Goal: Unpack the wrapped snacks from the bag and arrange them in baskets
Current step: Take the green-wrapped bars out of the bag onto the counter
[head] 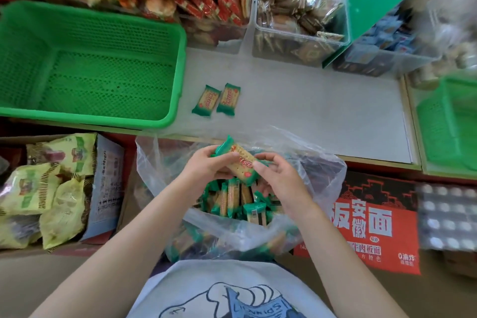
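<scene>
Nearest us, the clear plastic bag gapes open, packed with green-wrapped snacks standing on end. Just above it our left hand and right hand both grip a small bundle of snacks, squaring them together, we judge, so they set down neatly. Beyond, two snacks lie side by side on the grey surface, beside the empty green basket, likely staged there before going in. Farther back stand clear tubs of other snacks.
</scene>
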### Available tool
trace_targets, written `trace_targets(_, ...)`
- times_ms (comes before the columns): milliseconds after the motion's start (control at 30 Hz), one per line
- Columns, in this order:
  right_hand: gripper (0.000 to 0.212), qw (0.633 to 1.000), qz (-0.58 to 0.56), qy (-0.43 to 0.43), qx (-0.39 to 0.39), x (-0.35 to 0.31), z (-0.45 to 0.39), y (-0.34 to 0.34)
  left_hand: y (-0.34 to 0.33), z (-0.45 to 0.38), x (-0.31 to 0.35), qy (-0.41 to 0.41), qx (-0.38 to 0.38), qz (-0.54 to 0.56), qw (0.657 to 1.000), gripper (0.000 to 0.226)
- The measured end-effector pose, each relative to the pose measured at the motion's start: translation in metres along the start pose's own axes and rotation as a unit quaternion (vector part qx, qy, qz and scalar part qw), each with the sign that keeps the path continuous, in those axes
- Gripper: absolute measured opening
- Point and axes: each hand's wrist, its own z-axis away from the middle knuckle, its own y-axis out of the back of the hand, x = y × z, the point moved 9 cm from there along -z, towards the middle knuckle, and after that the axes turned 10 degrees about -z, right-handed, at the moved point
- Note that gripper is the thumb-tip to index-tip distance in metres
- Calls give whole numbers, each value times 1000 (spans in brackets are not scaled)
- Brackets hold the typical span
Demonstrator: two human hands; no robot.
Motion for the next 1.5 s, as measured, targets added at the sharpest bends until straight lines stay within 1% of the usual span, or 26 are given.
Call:
trace_targets(67, 16, 998, 1, -36, -51, -1, -13, -13, 7, -7, 8, -6, 0, -18, 1000, 33)
trace_targets(100, 15, 997, -13, -50, -60, -3, -22, -16, 14, -11, 12, -14, 22, -43, 999, 31)
trace_targets(133, 15, 997, -35, -59, -46, -7, -32, -16, 26, -17, 16, -28, 65, -87, 994, 31)
trace_targets(167, 16, 996, -56, -66, -16, -12, -44, -13, 43, -22, 19, -47, 121, -154, 980, 32)
trace_targets(200, 19, 995, -72, -67, 16, -19, -58, -9, 58, -27, 21, -66, 173, -237, 954, 34)
trace_targets(233, 21, 994, -79, -65, 40, -26, -72, -7, 70, -32, 21, -79, 204, -314, 924, 37)
trace_targets(267, 22, 994, -75, -64, 52, -33, -86, -8, 78, -38, 14, -78, 209, -368, 903, 42)
trace_targets(300, 24, 994, -62, -66, 57, -37, -101, -11, 83, -44, 2, -61, 194, -401, 893, 46)
trace_targets(367, 29, 994, -45, -82, 58, -40, -129, -23, 85, -51, -29, -11, 139, -423, 895, 54)
trace_targets(433, 32, 992, -66, -98, 54, -38, -151, -36, 82, -52, -54, 27, 98, -431, 897, 58)
trace_targets(500, 34, 989, -89, -109, 41, -32, -162, -44, 81, -52, -66, 41, 85, -447, 890, 60)
trace_targets(567, 35, 990, -75, -108, 40, -29, -163, -41, 80, -51, -63, 26, 100, -468, 878, 61)
trace_targets(667, 26, 996, -14, -68, 53, -35, -139, -25, 71, -45, -37, -58, 155, -518, 839, 59)
trace_targets(733, 15, 999, 8, -40, 33, -30, -111, -18, 60, -45, -23, -103, 168, -552, 810, 58)
trace_targets(767, 12, 999, 20, -46, 16, -21, -96, -18, 55, -48, -20, -116, 164, -572, 795, 59)
trace_targets(833, 10, 993, 70, -94, -10, 14, -72, -20, 50, -59, -21, -116, 141, -607, 773, 61)
trace_targets(900, 15, 979, 151, -134, -14, 54, -63, -19, 54, -74, -33, -88, 99, -641, 756, 66)
trace_targets(1000, 39, 956, 274, -104, -24, 81, -70, -24, 62, -86, -47, -65, 57, -686, 723, 72)
trace_targets(1033, 44, 948, 304, -91, -32, 83, -73, -28, 64, -88, -47, -66, 56, -689, 720, 73)
trace_targets(1100, 48, 936, 341, -75, -45, 83, -78, -34, 65, -89, -45, -68, 60, -686, 722, 72)
trace_targets(1200, 52, 915, 385, -111, -59, 91, -82, -35, 63, -88, -47, -68, 54, -681, 727, 73)
trace_targets(1267, 48, 904, 400, -136, -71, 97, -81, -34, 62, -83, -49, -74, 57, -658, 747, 73)
trace_targets(1333, 33, 910, 376, -156, -77, 99, -78, -33, 65, -76, -49, -83, 71, -635, 765, 71)
trace_targets(1400, 19, 928, 333, -157, -67, 92, -72, -29, 68, -70, -49, -87, 82, -627, 770, 67)
trace_targets(1433, 15, 937, 313, -146, -54, 83, -69, -24, 71, -68, -51, -85, 84, -628, 769, 65)
trace_targets(1500, 18, 957, 260, -121, -34, 66, -63, -15, 75, -65, -53, -77, 81, -632, 767, 61)
